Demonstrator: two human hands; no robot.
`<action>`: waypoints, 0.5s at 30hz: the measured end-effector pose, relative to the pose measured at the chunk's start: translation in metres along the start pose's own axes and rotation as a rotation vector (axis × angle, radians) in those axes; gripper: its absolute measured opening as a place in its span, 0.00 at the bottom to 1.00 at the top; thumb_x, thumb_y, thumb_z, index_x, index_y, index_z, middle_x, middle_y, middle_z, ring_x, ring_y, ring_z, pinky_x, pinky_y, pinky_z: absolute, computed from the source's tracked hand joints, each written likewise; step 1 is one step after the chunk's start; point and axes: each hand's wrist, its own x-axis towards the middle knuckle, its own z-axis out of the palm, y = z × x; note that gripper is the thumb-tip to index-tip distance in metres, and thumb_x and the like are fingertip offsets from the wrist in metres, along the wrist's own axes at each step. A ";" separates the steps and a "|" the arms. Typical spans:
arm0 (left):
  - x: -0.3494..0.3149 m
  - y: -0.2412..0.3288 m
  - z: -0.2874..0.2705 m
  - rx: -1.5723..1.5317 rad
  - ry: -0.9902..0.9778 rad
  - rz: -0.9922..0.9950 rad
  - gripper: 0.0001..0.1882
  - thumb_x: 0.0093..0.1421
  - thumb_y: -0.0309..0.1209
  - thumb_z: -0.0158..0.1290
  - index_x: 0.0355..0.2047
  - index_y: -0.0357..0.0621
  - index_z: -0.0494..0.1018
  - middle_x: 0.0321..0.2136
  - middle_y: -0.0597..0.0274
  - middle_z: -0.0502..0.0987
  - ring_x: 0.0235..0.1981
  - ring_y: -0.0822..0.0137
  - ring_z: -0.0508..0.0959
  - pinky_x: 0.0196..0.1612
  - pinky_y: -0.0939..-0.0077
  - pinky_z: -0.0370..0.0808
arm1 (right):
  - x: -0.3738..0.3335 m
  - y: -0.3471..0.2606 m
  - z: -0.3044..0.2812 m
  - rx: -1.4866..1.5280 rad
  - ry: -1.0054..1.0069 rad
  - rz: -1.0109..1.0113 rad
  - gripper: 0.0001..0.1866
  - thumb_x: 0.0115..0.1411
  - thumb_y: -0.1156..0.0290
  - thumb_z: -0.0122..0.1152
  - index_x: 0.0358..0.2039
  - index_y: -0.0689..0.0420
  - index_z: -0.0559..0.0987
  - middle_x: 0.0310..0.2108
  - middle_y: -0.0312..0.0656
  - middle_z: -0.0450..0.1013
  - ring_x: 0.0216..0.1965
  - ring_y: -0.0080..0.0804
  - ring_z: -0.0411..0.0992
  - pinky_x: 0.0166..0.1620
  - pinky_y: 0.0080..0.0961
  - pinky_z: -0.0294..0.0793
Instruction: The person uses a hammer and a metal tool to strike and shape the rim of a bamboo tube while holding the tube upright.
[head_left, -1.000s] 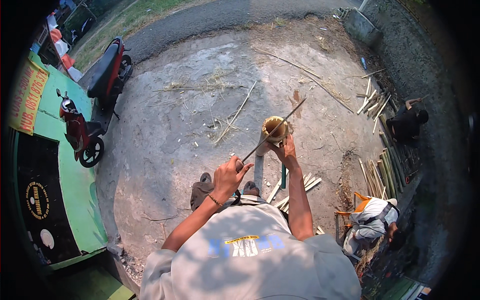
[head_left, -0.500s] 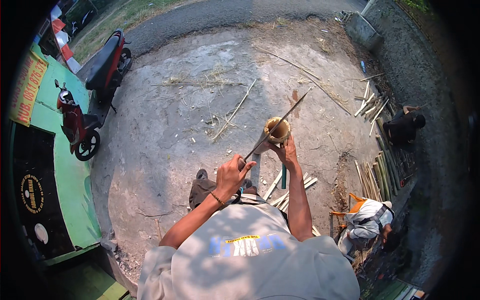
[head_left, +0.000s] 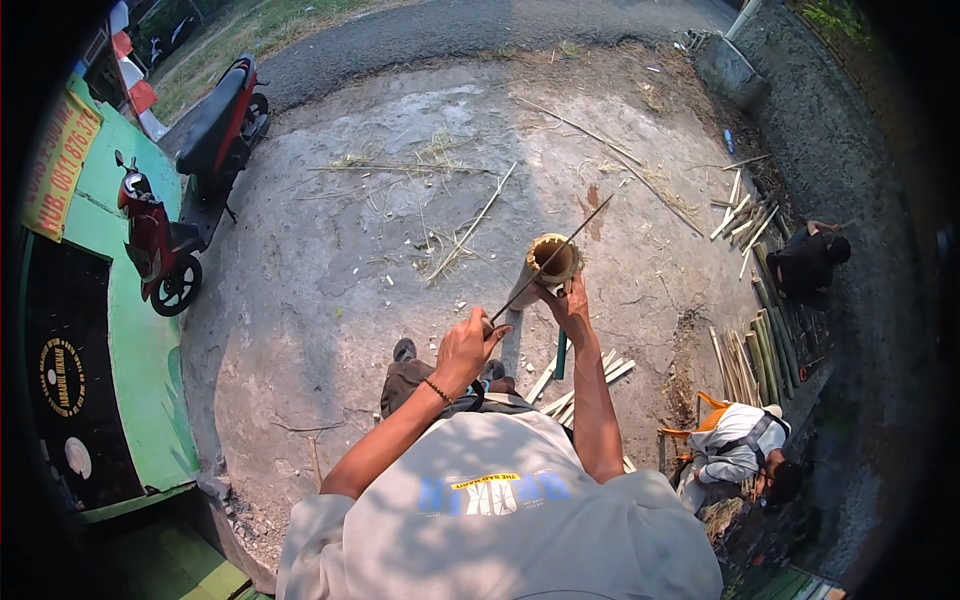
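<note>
My left hand [head_left: 467, 350], a beaded bracelet at its wrist, is closed around the handle of a long machete [head_left: 588, 218]. Its narrow blade slants up and to the right across the open mouth of a thick bamboo tube [head_left: 533, 283]. The rim is pale, and the hollow inside faces up. My right hand [head_left: 570, 305] grips the near right side of the tube just below that rim. Whether the tube's lower end rests on the ground cannot be seen. A dark green rod [head_left: 561, 355] shows beside my right forearm.
Pale split bamboo strips [head_left: 565, 398] lie by my legs. More bamboo poles [head_left: 765, 350] and cut pieces [head_left: 745, 222] line the right side, where two people [head_left: 745, 440] crouch. A red scooter [head_left: 165, 235] stands at the left beside a green wall. Thin sticks [head_left: 470, 225] litter the concrete.
The machete's tip has dropped slightly toward me, and its blade now looks thinner, turned more edge-on. Both hands keep their grip in nearly the same places.
</note>
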 end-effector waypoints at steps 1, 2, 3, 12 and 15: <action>0.000 -0.009 0.006 -0.027 0.020 0.038 0.22 0.63 0.46 0.59 0.37 0.38 0.67 0.19 0.49 0.76 0.23 0.44 0.78 0.25 0.55 0.71 | 0.000 -0.002 0.000 0.000 -0.003 -0.003 0.41 0.50 0.58 0.78 0.61 0.53 0.68 0.54 0.49 0.69 0.57 0.47 0.65 0.59 0.42 0.67; 0.002 -0.013 0.009 -0.028 0.019 0.040 0.22 0.63 0.46 0.59 0.37 0.38 0.67 0.19 0.49 0.76 0.23 0.44 0.78 0.25 0.55 0.71 | -0.001 -0.004 -0.002 0.083 -0.030 -0.024 0.42 0.50 0.56 0.78 0.62 0.53 0.67 0.54 0.50 0.69 0.55 0.48 0.67 0.58 0.42 0.68; 0.005 -0.018 0.012 -0.030 0.028 0.060 0.21 0.63 0.45 0.60 0.37 0.38 0.67 0.20 0.49 0.76 0.23 0.44 0.78 0.25 0.55 0.71 | -0.001 -0.007 -0.004 0.166 -0.057 -0.044 0.44 0.50 0.55 0.78 0.63 0.53 0.66 0.54 0.51 0.68 0.54 0.49 0.68 0.57 0.43 0.69; 0.006 -0.005 0.000 0.014 -0.016 0.035 0.18 0.63 0.39 0.60 0.38 0.38 0.67 0.21 0.47 0.77 0.25 0.42 0.79 0.26 0.53 0.72 | -0.014 0.007 -0.017 0.003 0.007 -0.094 0.48 0.51 0.57 0.77 0.68 0.52 0.60 0.45 0.49 0.72 0.36 0.36 0.74 0.38 0.33 0.74; 0.004 -0.004 -0.002 0.029 -0.023 0.049 0.17 0.63 0.39 0.59 0.38 0.39 0.68 0.21 0.47 0.77 0.25 0.43 0.79 0.26 0.53 0.72 | -0.037 0.006 -0.016 0.156 0.126 0.099 0.44 0.55 0.59 0.75 0.66 0.54 0.61 0.35 0.43 0.73 0.25 0.30 0.70 0.28 0.28 0.72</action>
